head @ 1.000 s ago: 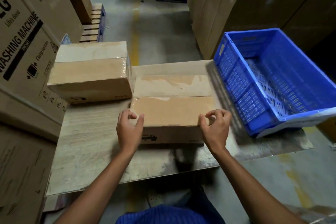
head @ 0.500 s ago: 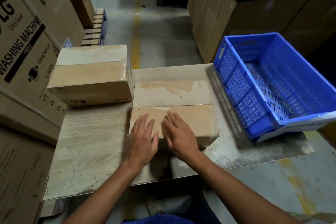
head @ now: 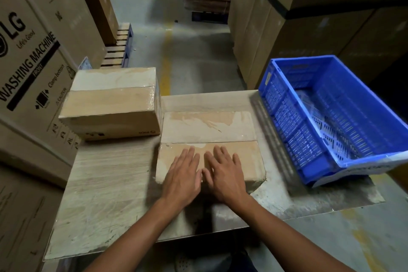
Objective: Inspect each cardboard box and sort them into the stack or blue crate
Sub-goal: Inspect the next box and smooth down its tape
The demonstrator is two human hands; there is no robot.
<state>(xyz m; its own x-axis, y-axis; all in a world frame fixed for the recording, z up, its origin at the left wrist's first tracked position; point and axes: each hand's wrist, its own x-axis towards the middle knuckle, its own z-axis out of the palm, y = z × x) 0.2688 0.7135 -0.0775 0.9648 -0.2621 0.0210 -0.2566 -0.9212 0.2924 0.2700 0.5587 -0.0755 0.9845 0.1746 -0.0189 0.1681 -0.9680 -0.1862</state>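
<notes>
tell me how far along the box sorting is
Done: one taped brown cardboard box sits at the back left of the wooden table, apparently sorted. The blue plastic crate holds no box. In hand: left hand and right hand lie flat, fingers straight, on the low taped cardboard box in the middle. Left: judging that box and placing it on the stack or in the crate.
</notes>
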